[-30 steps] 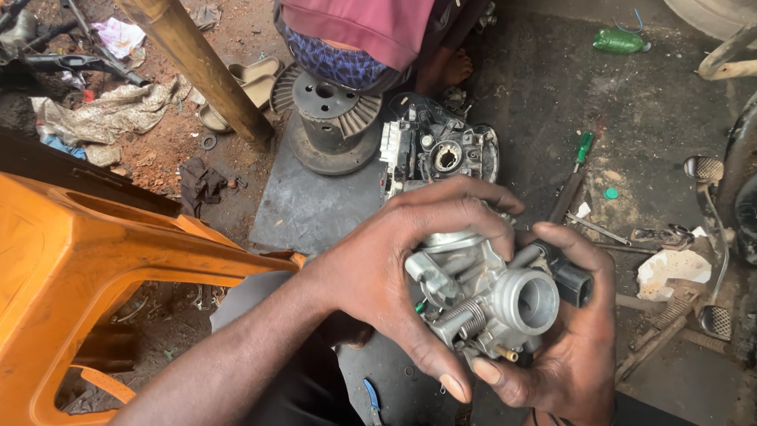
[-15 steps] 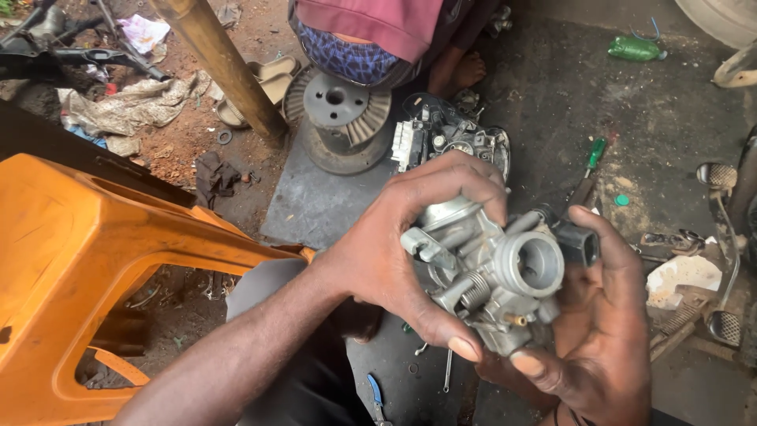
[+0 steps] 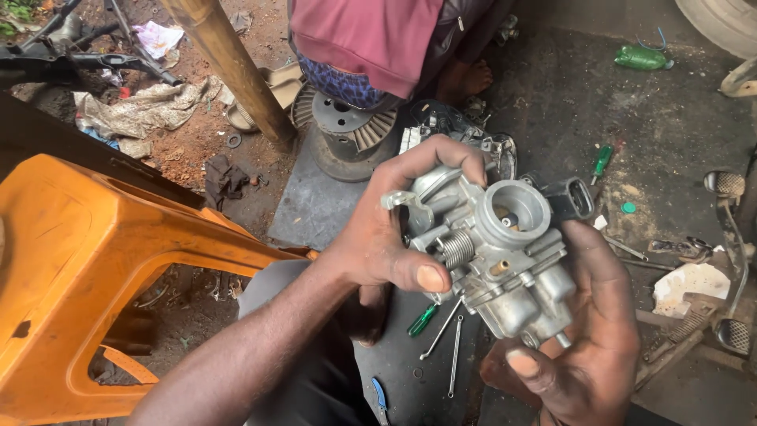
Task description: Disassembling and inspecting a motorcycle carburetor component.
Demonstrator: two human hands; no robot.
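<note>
1. A silver metal carburettor (image 3: 493, 252) is held up in the air between both hands, its round open throat facing up towards the camera and a coiled spring showing on its left side.
2. The left hand (image 3: 394, 237) grips it from the left: the fingers curl over the top edge behind the throat, and the thumb presses the body just beside the spring.
3. The right hand (image 3: 587, 339) cradles it from below and from the right, with fingers along the right flank and the thumb bent under the bowl; both hands are closed firmly around it.
4. Under the hands, on the dark mat (image 3: 315, 205), lie a small green-handled screwdriver (image 3: 423, 319) and thin metal rods (image 3: 449, 343).
5. Farther out stand an orange plastic stool (image 3: 87, 268) at the left, a wooden pole (image 3: 233, 71), a second person in a maroon garment (image 3: 371, 35) crouching near a toothed metal disc (image 3: 347, 126), and a green bottle (image 3: 643, 57).
</note>
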